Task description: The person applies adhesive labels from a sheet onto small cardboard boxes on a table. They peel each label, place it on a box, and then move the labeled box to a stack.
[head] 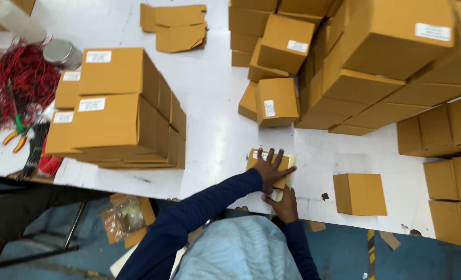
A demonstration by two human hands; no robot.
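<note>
A flat piece of brown cardboard (264,165), looks like an unfolded little box with a white label on it, is pinned down at the near edge of the white bench (210,129). It's pressed flat under the left hand (270,169), fingers spread wide, palm down, so nothing is actually gripped there. Just below it the right hand (284,203) is tucked against a pale yellowish sheet (289,171) that sticks out from under the cardboard; whether that grip is closed on the sheet's edge can't really be told from this angle.

Just to the right, 1 small folded box (360,194) is sat on its own near the bench edge. Further back, a single labelled box (276,101) is stood in front of a big messy pile of boxes (375,57) on the right side. On the left, a neater stack of labelled boxes (119,109) is seen, and past that a bundle of red wires (20,78) with a pair of pliers (14,140) beside it. A few flat cardboard blanks (176,26) are left at the far side of the bench.
</note>
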